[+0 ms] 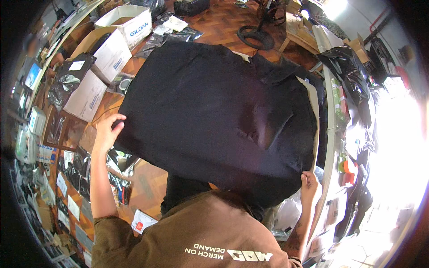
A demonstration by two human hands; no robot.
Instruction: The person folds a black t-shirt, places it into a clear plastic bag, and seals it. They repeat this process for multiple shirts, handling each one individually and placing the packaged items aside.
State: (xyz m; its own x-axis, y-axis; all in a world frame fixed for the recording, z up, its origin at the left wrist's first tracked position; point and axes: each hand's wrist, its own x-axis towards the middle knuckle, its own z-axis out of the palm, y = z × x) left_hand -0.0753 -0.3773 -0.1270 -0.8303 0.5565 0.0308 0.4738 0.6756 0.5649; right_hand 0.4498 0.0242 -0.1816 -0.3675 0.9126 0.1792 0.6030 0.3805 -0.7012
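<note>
A wide piece of black cloth (207, 107), apparently a garment, is spread out in front of me. My left hand (109, 130) pinches its left edge between thumb and fingers. At the cloth's near right corner, my right hand (311, 187) grips the hem with the fingertips. Shallow folds run across the right part of the cloth, and a bunched dark portion (278, 70) lies at its far right. A pale edge (313, 100) shows from under the cloth along its right side; what it belongs to is mostly hidden.
White cardboard boxes (112, 55) and a black plastic bag (67, 80) stand to the left. Bagged packages (75, 164) lie along the lower left. A round black stand base (255, 37) rests on the parquet floor (218, 25) beyond. Cluttered shelving (340, 100) runs along the right.
</note>
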